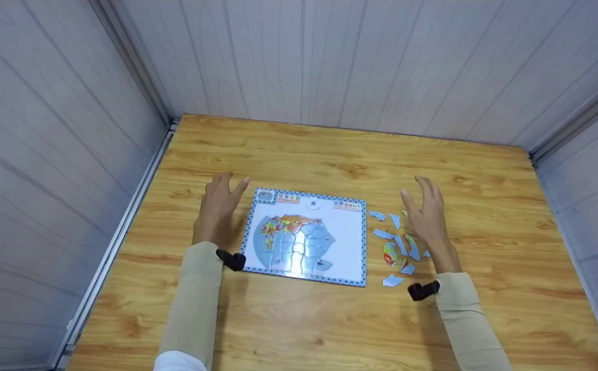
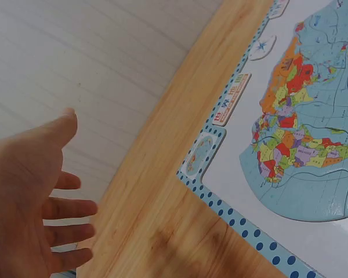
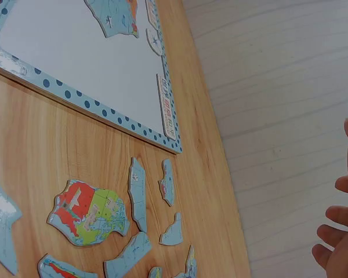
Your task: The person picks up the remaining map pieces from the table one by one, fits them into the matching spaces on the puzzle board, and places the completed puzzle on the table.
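Note:
A world map jigsaw board with a blue dotted border lies on the wooden table, its joined map pieces covering the left and middle of the white field. My left hand hovers off the board's left edge with fingers spread, holding nothing; the left wrist view shows the hand beside the board's corner. Over the right side of the loose puzzle pieces is my right hand, fingers extended and nothing held. In the right wrist view a red and green piece lies among pale blue ones.
The wooden table stretches around the board on all sides. Pale panelled walls stand at the back, left and right. Black wrist cameras sit on both sleeves. Light glares off the middle of the board.

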A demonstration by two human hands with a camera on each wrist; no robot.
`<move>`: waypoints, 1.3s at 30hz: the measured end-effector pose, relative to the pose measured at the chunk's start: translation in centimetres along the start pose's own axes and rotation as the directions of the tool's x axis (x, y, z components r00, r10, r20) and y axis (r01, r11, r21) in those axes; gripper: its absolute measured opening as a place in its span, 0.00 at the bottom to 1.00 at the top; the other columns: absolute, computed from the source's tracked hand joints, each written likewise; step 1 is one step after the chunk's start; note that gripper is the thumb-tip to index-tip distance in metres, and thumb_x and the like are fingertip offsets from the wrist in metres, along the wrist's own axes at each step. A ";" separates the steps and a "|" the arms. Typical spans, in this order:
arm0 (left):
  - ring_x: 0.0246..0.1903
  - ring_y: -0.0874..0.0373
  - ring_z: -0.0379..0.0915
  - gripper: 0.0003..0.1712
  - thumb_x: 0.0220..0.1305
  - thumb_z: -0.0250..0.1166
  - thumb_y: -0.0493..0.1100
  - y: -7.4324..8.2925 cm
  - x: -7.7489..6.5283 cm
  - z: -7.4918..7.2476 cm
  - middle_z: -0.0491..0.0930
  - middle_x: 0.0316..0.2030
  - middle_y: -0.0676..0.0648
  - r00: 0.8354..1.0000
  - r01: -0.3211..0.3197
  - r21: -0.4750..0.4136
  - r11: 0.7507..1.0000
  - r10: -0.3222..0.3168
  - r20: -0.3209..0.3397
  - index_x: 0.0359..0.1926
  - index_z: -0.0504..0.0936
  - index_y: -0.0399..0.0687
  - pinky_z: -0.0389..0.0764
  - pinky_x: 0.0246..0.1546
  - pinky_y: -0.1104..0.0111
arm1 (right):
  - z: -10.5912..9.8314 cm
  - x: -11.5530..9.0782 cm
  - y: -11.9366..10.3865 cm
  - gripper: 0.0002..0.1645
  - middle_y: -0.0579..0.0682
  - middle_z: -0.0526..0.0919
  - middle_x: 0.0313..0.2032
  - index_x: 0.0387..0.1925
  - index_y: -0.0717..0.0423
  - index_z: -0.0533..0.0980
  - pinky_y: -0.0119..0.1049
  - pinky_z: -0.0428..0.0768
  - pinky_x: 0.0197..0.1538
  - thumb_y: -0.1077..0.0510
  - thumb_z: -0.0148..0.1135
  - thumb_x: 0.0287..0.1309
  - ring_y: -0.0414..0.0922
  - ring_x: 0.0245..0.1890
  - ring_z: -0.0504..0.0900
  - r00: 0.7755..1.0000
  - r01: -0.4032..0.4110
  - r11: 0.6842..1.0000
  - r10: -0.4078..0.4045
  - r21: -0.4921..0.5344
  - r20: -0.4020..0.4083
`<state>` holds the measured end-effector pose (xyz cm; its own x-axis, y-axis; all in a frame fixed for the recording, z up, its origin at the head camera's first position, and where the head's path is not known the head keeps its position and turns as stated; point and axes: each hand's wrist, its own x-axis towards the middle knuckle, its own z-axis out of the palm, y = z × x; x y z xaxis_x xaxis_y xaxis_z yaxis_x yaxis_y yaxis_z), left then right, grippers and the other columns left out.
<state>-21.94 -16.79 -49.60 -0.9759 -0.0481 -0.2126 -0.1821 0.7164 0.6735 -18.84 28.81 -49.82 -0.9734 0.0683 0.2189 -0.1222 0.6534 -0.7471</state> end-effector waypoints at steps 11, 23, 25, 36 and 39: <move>0.62 0.46 0.64 0.32 0.71 0.49 0.59 -1.3 -1.1 -0.3 0.66 0.63 0.42 0.976 0.120 -0.107 0.987 -0.098 0.194 0.67 0.61 0.46 0.66 0.62 0.50 | -1.0 -1.5 1.4 0.32 0.58 0.70 0.60 0.64 0.63 0.64 0.51 0.63 0.63 0.45 0.49 0.69 0.55 0.60 0.67 0.998 -0.019 0.989 0.026 0.145 -0.052; 0.62 0.46 0.61 0.26 0.71 0.53 0.49 -2.0 -1.5 0.8 0.66 0.61 0.44 0.915 0.293 -0.193 0.936 -0.216 0.340 0.66 0.63 0.50 0.61 0.64 0.51 | -1.8 -3.7 -1.0 0.23 0.61 0.75 0.53 0.59 0.66 0.69 0.28 0.68 0.53 0.57 0.49 0.69 0.38 0.50 0.71 0.996 -0.009 0.991 0.021 0.132 -0.088; 0.58 0.46 0.65 0.25 0.71 0.53 0.46 -2.2 -1.3 1.0 0.68 0.59 0.42 0.919 0.270 -0.180 0.946 -0.198 0.340 0.66 0.63 0.47 0.64 0.62 0.53 | -2.0 -4.0 -1.8 0.23 0.63 0.75 0.53 0.59 0.68 0.68 0.28 0.68 0.53 0.57 0.49 0.69 0.36 0.50 0.71 0.996 -0.007 0.991 0.018 0.134 -0.085; 0.47 0.51 0.68 0.22 0.66 0.52 0.31 -3.4 -0.4 2.7 0.72 0.47 0.42 0.936 0.267 -0.299 0.916 -0.172 0.308 0.60 0.69 0.38 0.71 0.53 0.62 | -0.9 -4.4 2.7 0.28 0.55 0.74 0.58 0.63 0.59 0.66 0.33 0.67 0.57 0.46 0.47 0.70 0.43 0.55 0.70 0.994 -0.107 0.981 0.110 0.160 -0.010; 0.49 0.51 0.69 0.22 0.65 0.53 0.31 -3.6 -0.4 3.1 0.73 0.49 0.42 0.945 0.248 -0.284 0.926 -0.166 0.284 0.60 0.70 0.39 0.72 0.53 0.63 | -0.7 -4.8 3.4 0.30 0.52 0.74 0.58 0.63 0.58 0.66 0.32 0.66 0.58 0.43 0.45 0.69 0.41 0.55 0.70 0.992 -0.125 0.978 0.126 0.169 0.006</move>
<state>-20.51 -17.18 -54.10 -0.8576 0.0334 -0.5132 -0.4445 0.4539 0.7723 -14.48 31.20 -52.95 -0.9821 0.1455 0.1192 -0.0305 0.5024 -0.8641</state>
